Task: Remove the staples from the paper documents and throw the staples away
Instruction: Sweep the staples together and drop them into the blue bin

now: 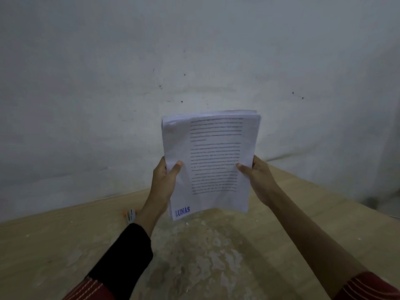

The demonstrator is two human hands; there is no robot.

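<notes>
Nearest the camera are the two forearms, the left one in a black sleeve (121, 260) and the right one bare. Under them lies the pale wooden worktop (54, 245), with a worn, blotchy patch between the arms. A small orange and white tool (131, 215) rests on the worktop just beside the left wrist. It is too blurred to name, though it may be the staple puller.

Further out, the left hand (164, 180) pinches the left edge of the paper documents (216, 152), thumb on the front page. The right hand (257, 180) grasps the right edge the same way. The stack is held clear of the worktop, its long axis running up and away from the person. A blue stamp sits at the near left corner.

No staple can be made out. The far left corner (171, 123) looks creased, so it is probably there, on the left hand's side. Behind everything stands a grey wall (108, 83).
</notes>
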